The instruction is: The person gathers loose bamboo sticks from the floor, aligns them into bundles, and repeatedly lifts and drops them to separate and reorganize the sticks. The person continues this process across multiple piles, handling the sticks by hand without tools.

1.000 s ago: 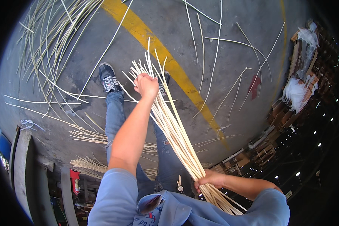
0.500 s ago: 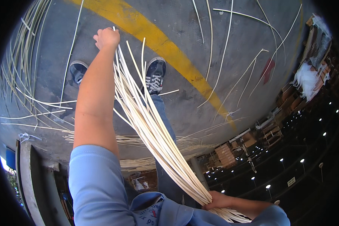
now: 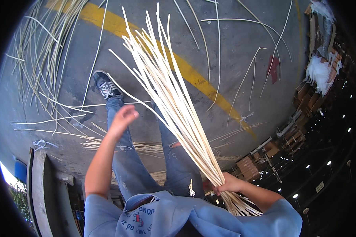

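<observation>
A thick bundle of pale rattan canes [image 3: 178, 106] slants from my right side up across the floor, its far ends fanned apart. Wrapped round its lower part is my right hand [image 3: 230, 183], beside my hip, with the short butt ends spreading out behind the fist. My left hand [image 3: 124, 118] hovers over my left leg, to the left of the bundle and apart from it. It holds nothing, and its fingers are loosely bent and apart. One bent cane [image 3: 126, 93] juts from the bundle's left side above this hand.
Loose canes [image 3: 47, 51] lie heaped at the far left, with several singles [image 3: 217, 51] scattered far right. More canes [image 3: 146, 148] lie behind my legs. A yellow stripe [image 3: 197, 75] crosses the concrete floor. Cartons [image 3: 247, 168] and white plastic wrap [image 3: 320, 73] stand at the right.
My left hand has let go of the canes' far end and drawn back toward my body. The bundle's tips have spread and swung right; my right hand keeps its hold.
</observation>
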Available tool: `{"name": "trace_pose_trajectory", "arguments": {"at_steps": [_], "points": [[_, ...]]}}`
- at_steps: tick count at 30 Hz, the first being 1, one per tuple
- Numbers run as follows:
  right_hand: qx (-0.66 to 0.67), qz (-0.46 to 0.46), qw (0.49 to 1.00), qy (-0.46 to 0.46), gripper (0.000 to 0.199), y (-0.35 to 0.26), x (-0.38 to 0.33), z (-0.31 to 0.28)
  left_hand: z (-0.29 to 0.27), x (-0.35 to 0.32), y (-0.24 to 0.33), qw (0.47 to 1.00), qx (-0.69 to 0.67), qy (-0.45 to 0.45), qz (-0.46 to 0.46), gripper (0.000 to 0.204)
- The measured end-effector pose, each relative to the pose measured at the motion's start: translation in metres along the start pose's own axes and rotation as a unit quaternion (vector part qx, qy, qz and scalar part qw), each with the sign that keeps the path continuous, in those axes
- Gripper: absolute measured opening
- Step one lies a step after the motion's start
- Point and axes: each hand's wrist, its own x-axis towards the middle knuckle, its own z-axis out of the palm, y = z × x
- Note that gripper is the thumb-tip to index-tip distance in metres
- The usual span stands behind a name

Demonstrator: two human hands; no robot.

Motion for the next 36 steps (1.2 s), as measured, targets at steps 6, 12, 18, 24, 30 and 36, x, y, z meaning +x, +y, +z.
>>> {"name": "trace_pose_trajectory", "arguments": {"at_steps": [6, 12, 18, 24, 30, 36], "points": [[-0.012, -0.123, 0.990, -0.066, 0.027, -0.021, 0.002, 0.015, 0.172, -0.125, 0.001, 0.909, -0.233, -0.343, 0.033, 0.113], [-0.128, -0.225, 0.946, -0.196, 0.030, -0.059, -0.021, 0.014, 0.257, -0.208, 0.105, 0.817, -0.462, -0.265, 0.220, 0.080], [-0.318, -0.272, 0.905, -0.072, 0.034, -0.120, -0.110, 0.058, 0.251, -0.280, 0.189, 0.747, -0.493, -0.284, 0.344, 0.025], [-0.560, -0.476, 0.577, 0.357, 0.096, -0.075, -0.259, 0.112, 0.193, -0.379, 0.292, 0.734, -0.419, -0.251, 0.472, 0.016], [-0.514, -0.527, 0.631, 0.246, 0.103, -0.042, -0.246, 0.063, 0.157, -0.420, 0.325, 0.769, -0.375, -0.248, 0.454, 0.016], [-0.399, -0.545, 0.718, 0.167, 0.107, -0.009, -0.158, 0.066, 0.134, -0.427, 0.334, 0.805, -0.341, -0.108, 0.473, 0.018]]}}
